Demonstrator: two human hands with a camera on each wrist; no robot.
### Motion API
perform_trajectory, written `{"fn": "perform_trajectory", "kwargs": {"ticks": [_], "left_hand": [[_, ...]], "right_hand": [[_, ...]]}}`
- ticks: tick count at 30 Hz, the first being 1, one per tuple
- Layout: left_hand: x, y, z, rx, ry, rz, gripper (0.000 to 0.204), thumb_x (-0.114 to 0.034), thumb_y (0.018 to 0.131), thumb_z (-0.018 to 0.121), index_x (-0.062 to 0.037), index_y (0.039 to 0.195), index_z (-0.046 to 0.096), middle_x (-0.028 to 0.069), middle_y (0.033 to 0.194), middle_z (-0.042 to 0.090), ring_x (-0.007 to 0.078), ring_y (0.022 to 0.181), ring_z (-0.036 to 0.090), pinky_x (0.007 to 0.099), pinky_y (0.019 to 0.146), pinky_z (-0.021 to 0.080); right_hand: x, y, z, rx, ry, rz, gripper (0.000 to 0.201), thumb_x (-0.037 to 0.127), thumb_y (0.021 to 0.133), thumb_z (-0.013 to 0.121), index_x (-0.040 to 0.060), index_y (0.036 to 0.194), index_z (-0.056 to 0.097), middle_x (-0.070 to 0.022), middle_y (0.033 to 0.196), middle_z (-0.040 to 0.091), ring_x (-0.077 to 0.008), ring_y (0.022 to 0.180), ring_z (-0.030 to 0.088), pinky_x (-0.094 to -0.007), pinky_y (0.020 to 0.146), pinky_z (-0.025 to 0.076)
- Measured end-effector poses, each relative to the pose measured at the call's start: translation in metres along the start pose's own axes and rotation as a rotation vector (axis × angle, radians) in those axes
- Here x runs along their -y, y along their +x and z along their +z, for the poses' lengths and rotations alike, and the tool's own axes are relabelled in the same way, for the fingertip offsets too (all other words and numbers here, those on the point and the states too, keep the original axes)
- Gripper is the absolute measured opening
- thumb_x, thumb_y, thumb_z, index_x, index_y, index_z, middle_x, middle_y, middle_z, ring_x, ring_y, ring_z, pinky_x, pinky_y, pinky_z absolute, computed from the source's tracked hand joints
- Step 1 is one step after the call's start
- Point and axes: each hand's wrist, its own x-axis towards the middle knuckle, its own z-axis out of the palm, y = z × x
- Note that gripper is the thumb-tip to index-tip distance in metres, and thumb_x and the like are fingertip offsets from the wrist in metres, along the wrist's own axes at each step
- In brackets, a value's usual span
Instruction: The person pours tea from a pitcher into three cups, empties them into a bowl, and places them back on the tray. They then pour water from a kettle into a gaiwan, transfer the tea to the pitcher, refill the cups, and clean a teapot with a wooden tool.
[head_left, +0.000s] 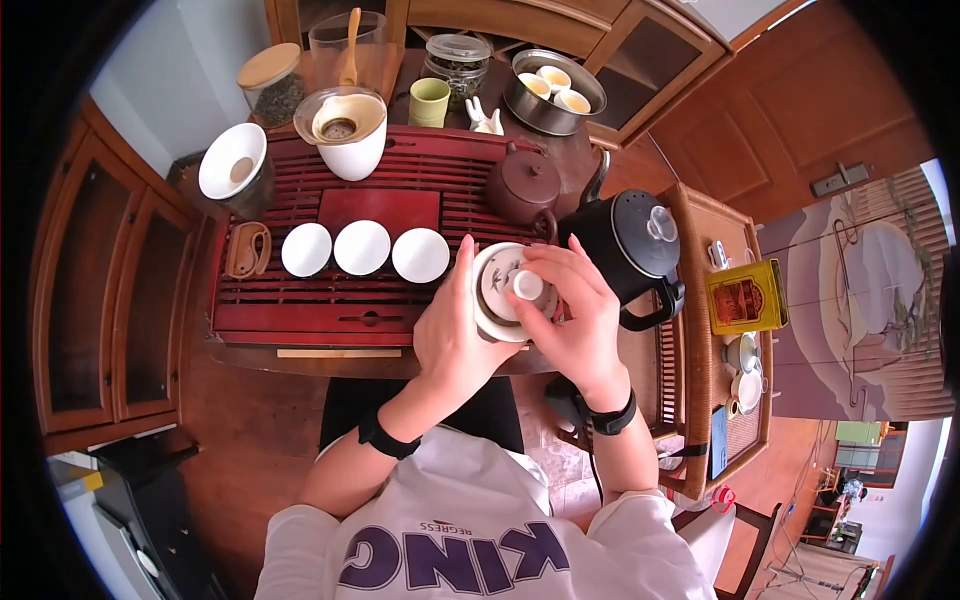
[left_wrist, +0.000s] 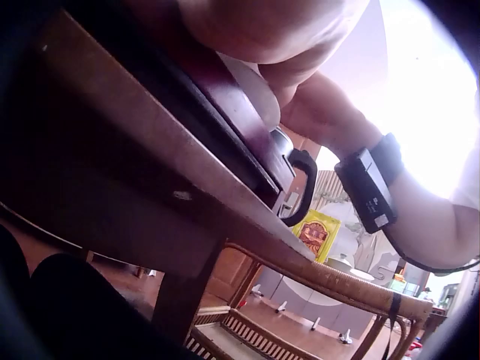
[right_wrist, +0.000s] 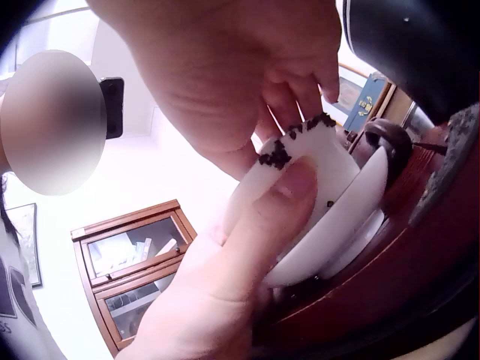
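Left grip (head_left: 452, 325) clasps the white bowl (right_wrist: 337, 165), dark leaves (right_wrist: 276, 156) at its rim, while right grip (head_left: 578, 312) holds its lid (head_left: 496, 280).

Yellow tin (head_left: 747, 297) just chilling on a wicker cart (head_left: 694, 365) off to the right, brown door (head_left: 790, 110) up past it. Glass-front cabinet (head_left: 112, 300) over on the left.

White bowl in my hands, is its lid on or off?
On: the head view shows the knobbed lid over the bowl, right hand touching it. Whether it sits flush, I can't tell.
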Motion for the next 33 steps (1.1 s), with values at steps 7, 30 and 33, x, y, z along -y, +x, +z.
{"fn": "perform_trajectory", "kwargs": {"ticks": [7, 30, 33], "left_hand": [[-0.001, 0.000, -0.004, -0.007, -0.023, 0.001, 0.122, -0.025, 0.055, 0.096, 0.0023, 0.152, 0.027, 0.0174, 0.121, 0.065, 0.0340, 0.104, 0.067, 0.0425, 0.086, 0.055], [0.012, -0.005, 0.000, -0.098, -0.162, 0.147, 0.123, -0.025, 0.054, 0.097, 0.0060, 0.150, 0.026, 0.0220, 0.119, 0.065, 0.0369, 0.102, 0.068, 0.0441, 0.087, 0.056], [0.011, -0.005, -0.002, -0.089, -0.170, 0.133, 0.123, -0.022, 0.054, 0.097, 0.0060, 0.150, 0.026, 0.0222, 0.119, 0.064, 0.0368, 0.103, 0.068, 0.0443, 0.088, 0.056]], "right_hand": [[-0.006, 0.004, -0.019, -0.033, -0.029, 0.080, 0.026, 0.007, 0.075, 0.079, 0.0020, 0.099, 0.069, -0.0136, 0.105, 0.071, -0.0316, 0.098, 0.069, -0.0518, 0.105, 0.046], [0.009, 0.008, -0.015, 0.047, -0.052, -0.134, 0.032, 0.007, 0.068, 0.079, 0.0012, 0.098, 0.069, -0.0134, 0.104, 0.070, -0.0320, 0.096, 0.069, -0.0491, 0.099, 0.053], [0.004, 0.008, -0.021, 0.017, -0.079, -0.103, 0.030, 0.007, 0.070, 0.079, 0.0012, 0.097, 0.069, -0.0139, 0.104, 0.070, -0.0324, 0.096, 0.068, -0.0480, 0.098, 0.054]]}}
